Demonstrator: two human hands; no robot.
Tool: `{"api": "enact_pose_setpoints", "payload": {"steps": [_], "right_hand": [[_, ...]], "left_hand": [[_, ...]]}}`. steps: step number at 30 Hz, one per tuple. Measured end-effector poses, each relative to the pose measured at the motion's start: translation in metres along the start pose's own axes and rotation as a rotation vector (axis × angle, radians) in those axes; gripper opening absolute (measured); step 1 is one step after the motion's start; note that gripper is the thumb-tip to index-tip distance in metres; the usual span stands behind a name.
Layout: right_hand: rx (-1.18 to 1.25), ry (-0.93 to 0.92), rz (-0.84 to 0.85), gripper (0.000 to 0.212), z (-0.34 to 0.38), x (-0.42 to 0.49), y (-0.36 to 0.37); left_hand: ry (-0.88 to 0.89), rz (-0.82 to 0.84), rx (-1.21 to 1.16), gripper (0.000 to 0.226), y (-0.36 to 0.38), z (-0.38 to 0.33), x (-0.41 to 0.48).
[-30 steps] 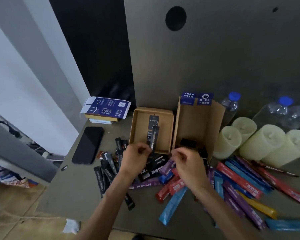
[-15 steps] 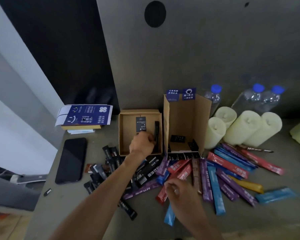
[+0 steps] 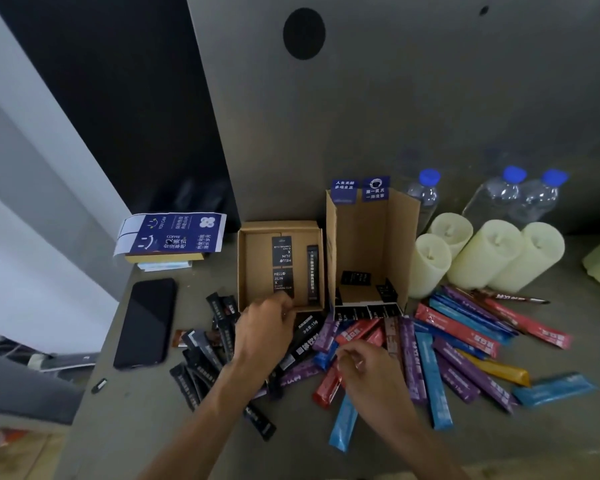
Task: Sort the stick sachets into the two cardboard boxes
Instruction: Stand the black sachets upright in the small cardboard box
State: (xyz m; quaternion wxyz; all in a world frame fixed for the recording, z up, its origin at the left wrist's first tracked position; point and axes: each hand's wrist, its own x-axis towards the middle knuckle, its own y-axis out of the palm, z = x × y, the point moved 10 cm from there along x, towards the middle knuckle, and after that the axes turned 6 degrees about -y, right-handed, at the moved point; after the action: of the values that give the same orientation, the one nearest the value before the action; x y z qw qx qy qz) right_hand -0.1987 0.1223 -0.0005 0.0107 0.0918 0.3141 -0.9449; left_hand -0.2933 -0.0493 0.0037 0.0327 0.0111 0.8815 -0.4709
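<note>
A shallow cardboard box (image 3: 246, 265) holds a black printed card and one slim black sachet (image 3: 312, 271) along its right wall. To its right stands a tall cardboard box (image 3: 400, 237) with small black packets at the bottom. Black sachets (image 3: 201, 362) lie heaped left of my hands, and coloured sachets (image 3: 465, 344) in red, blue, purple and yellow fan out to the right. My left hand (image 3: 264, 329) hovers at the shallow box's front rim, fingers loosely curled and holding nothing. My right hand (image 3: 368, 370) pinches a red sachet (image 3: 328, 388) that lies on the pile.
A black phone (image 3: 146, 323) lies at the left near the table edge. A blue printed carton (image 3: 170, 235) sits on a stack behind it. Pale candles (image 3: 492, 254) and water bottles (image 3: 426, 195) crowd the back right. A grey panel rises behind the boxes.
My left hand put the slim black sachet into the shallow box, let go and drew back to the front rim. My right hand dropped onto the coloured pile and closed on a red sachet.
</note>
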Motion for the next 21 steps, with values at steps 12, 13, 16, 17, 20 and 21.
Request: {"api": "enact_pose_setpoints", "payload": {"steps": [12, 13, 16, 17, 20, 21], "right_hand": [[0.013, -0.076, 0.062, 0.022, 0.006, -0.002, 0.004], [0.005, -0.079, 0.064, 0.021, 0.006, -0.002, 0.003], [-0.028, -0.093, 0.071, 0.016, 0.004, -0.001, 0.004], [-0.038, -0.1, 0.075, 0.012, 0.003, -0.001, 0.005], [-0.072, -0.116, 0.061, 0.011, 0.001, -0.002, 0.007], [-0.086, -0.119, 0.06, 0.011, 0.0, -0.002, 0.007]], "left_hand": [[-0.021, 0.0, 0.259, 0.042, 0.022, 0.02, -0.035], [-0.022, 0.003, 0.262, 0.041, 0.021, 0.02, -0.035], [-0.007, -0.019, 0.271, 0.043, 0.015, 0.023, -0.04], [-0.004, -0.051, 0.271, 0.044, 0.01, 0.025, -0.044], [-0.019, -0.16, 0.214, 0.041, -0.007, 0.033, -0.062], [-0.028, -0.18, 0.185, 0.04, -0.01, 0.037, -0.07]]}}
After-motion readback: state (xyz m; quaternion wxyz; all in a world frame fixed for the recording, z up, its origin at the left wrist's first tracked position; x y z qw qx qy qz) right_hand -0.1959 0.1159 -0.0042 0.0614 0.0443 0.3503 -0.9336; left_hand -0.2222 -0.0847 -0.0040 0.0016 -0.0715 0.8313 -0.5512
